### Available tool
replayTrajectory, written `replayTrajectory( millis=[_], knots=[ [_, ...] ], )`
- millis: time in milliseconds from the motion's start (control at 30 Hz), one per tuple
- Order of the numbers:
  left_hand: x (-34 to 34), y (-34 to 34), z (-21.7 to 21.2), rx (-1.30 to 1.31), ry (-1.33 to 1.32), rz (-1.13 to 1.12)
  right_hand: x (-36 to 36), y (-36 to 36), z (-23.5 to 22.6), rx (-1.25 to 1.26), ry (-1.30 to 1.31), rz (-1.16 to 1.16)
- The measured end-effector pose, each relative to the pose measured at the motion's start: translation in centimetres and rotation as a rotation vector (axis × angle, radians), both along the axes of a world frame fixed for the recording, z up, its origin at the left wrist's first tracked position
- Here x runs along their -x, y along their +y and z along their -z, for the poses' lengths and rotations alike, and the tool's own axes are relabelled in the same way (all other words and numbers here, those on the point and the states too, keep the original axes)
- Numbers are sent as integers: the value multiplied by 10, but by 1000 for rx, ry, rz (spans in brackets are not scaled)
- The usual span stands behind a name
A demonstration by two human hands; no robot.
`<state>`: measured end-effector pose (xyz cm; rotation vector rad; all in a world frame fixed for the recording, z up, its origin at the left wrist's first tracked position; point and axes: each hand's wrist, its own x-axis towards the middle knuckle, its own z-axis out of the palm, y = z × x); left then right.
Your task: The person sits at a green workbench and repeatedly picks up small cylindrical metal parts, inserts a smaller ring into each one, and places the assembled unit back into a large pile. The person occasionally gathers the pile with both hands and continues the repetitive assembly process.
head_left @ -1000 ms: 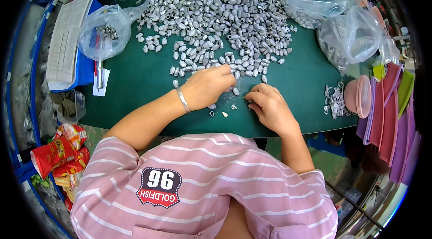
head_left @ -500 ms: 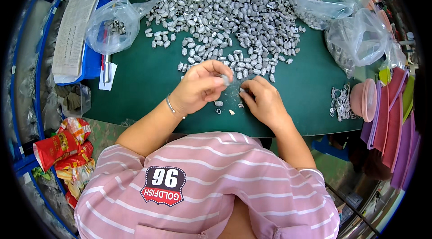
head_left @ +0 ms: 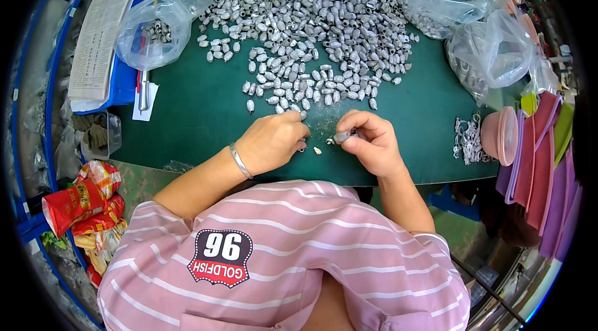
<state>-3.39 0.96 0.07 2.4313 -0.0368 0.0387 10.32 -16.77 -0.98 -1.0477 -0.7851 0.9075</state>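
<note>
My right hand [head_left: 377, 147] pinches a grey barrel-shaped bead [head_left: 342, 137] between thumb and fingers, just above the table. My left hand [head_left: 274, 141] is palm down on the table with its fingers bent together. Its fingertips cover the spot by a small ring [head_left: 302, 150], and what they grip, if anything, is hidden. Another grey bead [head_left: 303, 115] is right by the left knuckles. Between the hands lie a pale chip [head_left: 317, 150] and smaller crumbs [head_left: 330, 141]. Ahead of both hands spreads a large heap of the same grey beads [head_left: 311, 26].
The green table [head_left: 199, 119] carries clear bags at left [head_left: 156, 32] and right [head_left: 492, 51]. A screwdriver-like tool [head_left: 144, 91] rests on white paper beside a blue bin [head_left: 124, 85]. White metal clips [head_left: 467, 138] and a pink tub [head_left: 500, 135] are at the right edge.
My left hand has lowered to the table, over the ring and bead that were lying there. My right hand has turned and lifted a little, showing the bead in its pinch.
</note>
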Motion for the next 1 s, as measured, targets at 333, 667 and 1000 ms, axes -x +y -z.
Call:
replayTrajectory(
  millis=[333,667,1000],
  knots=[
    [17,19,0,861,-108,-228,-3,28,-13,366,-630,-55],
    [23,15,-8,329,-478,-281,13,56,-9,364,-1364,122],
    [34,21,9,1440,-131,-383,6,41,-8,146,-704,16]
  ],
)
